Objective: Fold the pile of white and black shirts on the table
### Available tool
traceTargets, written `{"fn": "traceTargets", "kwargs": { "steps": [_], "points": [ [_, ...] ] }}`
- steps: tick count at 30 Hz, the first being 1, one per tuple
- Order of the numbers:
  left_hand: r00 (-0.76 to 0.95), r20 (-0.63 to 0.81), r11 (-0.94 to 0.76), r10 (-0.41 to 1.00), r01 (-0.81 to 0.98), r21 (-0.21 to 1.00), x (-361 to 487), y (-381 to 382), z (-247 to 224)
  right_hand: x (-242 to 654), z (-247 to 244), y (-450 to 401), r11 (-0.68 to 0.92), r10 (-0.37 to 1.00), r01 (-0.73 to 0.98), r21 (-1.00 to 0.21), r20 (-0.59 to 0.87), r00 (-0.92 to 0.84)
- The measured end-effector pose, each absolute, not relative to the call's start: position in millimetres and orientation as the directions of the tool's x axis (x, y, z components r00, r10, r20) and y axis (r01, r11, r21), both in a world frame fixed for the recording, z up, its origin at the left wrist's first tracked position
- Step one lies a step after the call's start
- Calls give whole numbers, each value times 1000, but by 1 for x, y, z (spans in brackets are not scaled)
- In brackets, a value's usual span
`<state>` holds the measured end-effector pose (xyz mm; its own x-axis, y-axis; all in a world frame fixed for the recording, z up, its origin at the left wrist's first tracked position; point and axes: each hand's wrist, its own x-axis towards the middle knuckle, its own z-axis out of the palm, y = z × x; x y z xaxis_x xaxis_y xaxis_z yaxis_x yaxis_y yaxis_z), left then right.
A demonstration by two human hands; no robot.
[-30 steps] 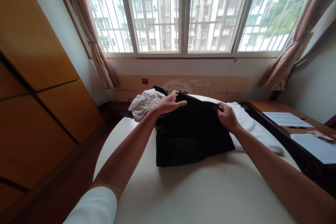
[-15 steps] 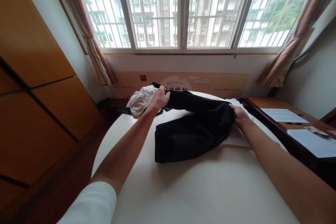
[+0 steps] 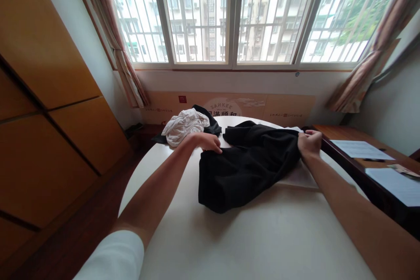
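Observation:
Black trousers point(image 3: 249, 162) lie partly folded across the white round table point(image 3: 262, 236), one leg behind the other. My left hand point(image 3: 210, 142) pinches the upper corner of the nearer leg's end. At the right, my right hand point(image 3: 309, 143) is closed on the other end of the black trousers and holds it slightly raised. Behind my left hand sits a crumpled white cloth point(image 3: 184, 126), with a dark cloth point(image 3: 213, 126) beside and partly under it. Some white cloth under the trousers near my right hand is mostly hidden.
A brown wooden desk point(image 3: 344, 134) with white paper sheets point(image 3: 361, 149) stands at the right. Orange cabinets point(image 3: 75, 127) line the left side. A printed cardboard panel point(image 3: 256, 104) stands behind the table, below the barred window.
My left hand has let go of the farther leg, which now rests on the table, and has come nearer to grip the closer leg. My right hand has moved slightly right, still gripping.

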<state>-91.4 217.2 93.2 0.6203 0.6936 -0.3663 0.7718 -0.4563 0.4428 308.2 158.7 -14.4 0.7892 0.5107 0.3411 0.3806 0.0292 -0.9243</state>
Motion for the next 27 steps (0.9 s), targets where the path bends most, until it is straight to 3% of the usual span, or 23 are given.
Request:
{"fn": "traceTargets", "kwargs": {
  "steps": [3, 5, 7, 9, 11, 13, 17, 22, 27],
  "points": [
    [660, -173, -503, 731, 692, 518, -92, 216, 102, 277, 3, 152, 140, 510, 624, -769, 596, 620],
    [640, -95, -500, 762, 676, 541, -90, 214, 107, 248, 10, 146, 315, 677, 735, -601, 685, 269],
    [616, -34, -507, 787, 677, 534, -89, 212, 110, 224, 9, 140, 451, 776, 767, -456, 625, -85],
    [594, -7, -510, 804, 697, 504, -89, 213, 109, 211, 3, 136, 476, 807, 820, -317, 527, -265],
    [556, -2, -487, 831, 729, 481, -93, 217, 107, 210, -4, 136, 407, 837, 892, -195, 471, -278],
    [511, 16, -455, 860, 751, 479, -99, 224, 105, 216, -7, 138, 324, 860, 934, -151, 459, -224],
    [522, 19, -468, 853, 748, 471, -109, 233, 106, 227, 0, 141, 308, 820, 918, -249, 558, -123],
    [617, -282, -493, 735, 771, 403, -106, 225, 104, 220, 12, 136, 405, 707, 855, -325, 704, -67],
    [669, -170, -553, 723, 709, 438, -106, 228, 95, 218, 16, 130, 378, 700, 852, -363, 714, -6]
  ]
}}
